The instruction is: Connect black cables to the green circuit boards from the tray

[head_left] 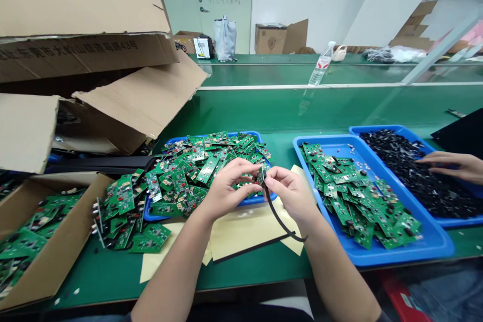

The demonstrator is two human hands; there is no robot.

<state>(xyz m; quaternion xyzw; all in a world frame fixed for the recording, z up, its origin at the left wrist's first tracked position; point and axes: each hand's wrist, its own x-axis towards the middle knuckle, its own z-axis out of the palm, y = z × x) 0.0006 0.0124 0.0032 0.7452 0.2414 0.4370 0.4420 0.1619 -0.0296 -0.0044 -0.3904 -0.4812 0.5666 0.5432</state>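
My left hand (237, 181) pinches a small green circuit board (261, 175), seen almost edge-on, in front of my chest. Close against it, my right hand (289, 188) is closed on a thin black strip (278, 217). The strip curves down from the board toward my right wrist. My fingertips hide where strip and board meet. Below the hands lie yellow sheets (241, 235), with another black strip (252, 246) along one edge. Just behind is a heaped pile of circuit boards (181, 181) in a blue tray (260, 136).
Right of me, a blue tray (433, 249) holds more boards. Beyond it, another person's hand (455, 166) reaches over a tray of small black parts (400, 161). Cardboard boxes (83, 5) crowd the left, one box (71, 241) holding boards. A water bottle (322, 64) stands behind.
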